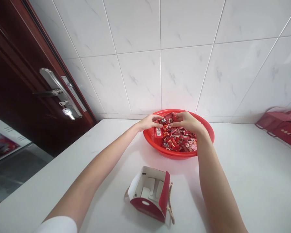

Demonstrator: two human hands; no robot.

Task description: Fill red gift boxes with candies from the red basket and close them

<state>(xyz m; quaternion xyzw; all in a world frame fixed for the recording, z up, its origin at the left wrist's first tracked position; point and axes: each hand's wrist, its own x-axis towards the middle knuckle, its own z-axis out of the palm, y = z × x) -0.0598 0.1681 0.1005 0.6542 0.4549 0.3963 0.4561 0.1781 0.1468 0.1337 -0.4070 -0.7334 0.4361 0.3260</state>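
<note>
A red plastic basket (210,129) stands against the tiled wall and holds many red-wrapped packets (176,142). Over its left part is my left hand (150,122), thumb and fingers closed on a small red packet (165,123). Just to the right, my right hand (187,122) reaches in from the right side, its fingers closed around red packets near the back of the basket. Nearer to me, a small red and white box (149,212) sits open at the top, with rope handles on its sides and white flaps inside.
Red gift boxes or bags (281,127) lie at the right edge of the white table (94,168). At the left is a dark red door (21,74) with a metal handle (60,92) and hanging keys. The tiled wall (138,77) borders the table's back.
</note>
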